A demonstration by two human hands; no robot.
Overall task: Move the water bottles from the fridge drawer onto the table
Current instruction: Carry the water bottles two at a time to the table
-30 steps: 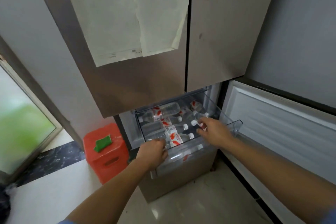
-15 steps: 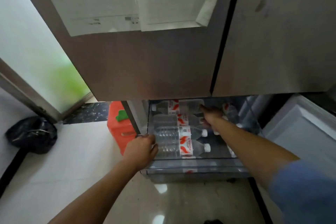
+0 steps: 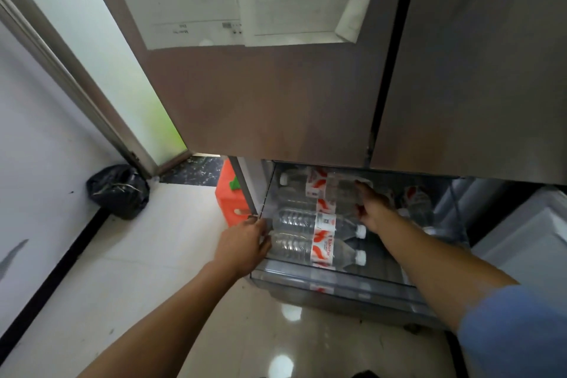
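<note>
The clear fridge drawer [image 3: 337, 281] is pulled out below the fridge's upper doors. Several water bottles with red-and-white labels lie on their sides in it: the nearest bottle [image 3: 319, 250], one behind it [image 3: 302, 221] and a back bottle [image 3: 325, 186]. More bottles [image 3: 417, 202] lie in shadow at the right. My left hand [image 3: 245, 242] grips the drawer's left wall, fingers inside against the nearest bottle's base. My right hand [image 3: 372, 209] reaches over the bottles with fingers spread, fingertips touching the back bottle, holding nothing.
The brown fridge doors [image 3: 276, 101] overhang the drawer's rear. An orange plastic stool [image 3: 228, 196] stands left of the fridge, and a black bag [image 3: 118, 190] lies by the glass door. The open lower fridge door [image 3: 527, 239] is at the right.
The view has moved closer and tilted down. My right hand went from the drawer's right side to the back-left bottle. My left hand slid from the front rim to the left wall.
</note>
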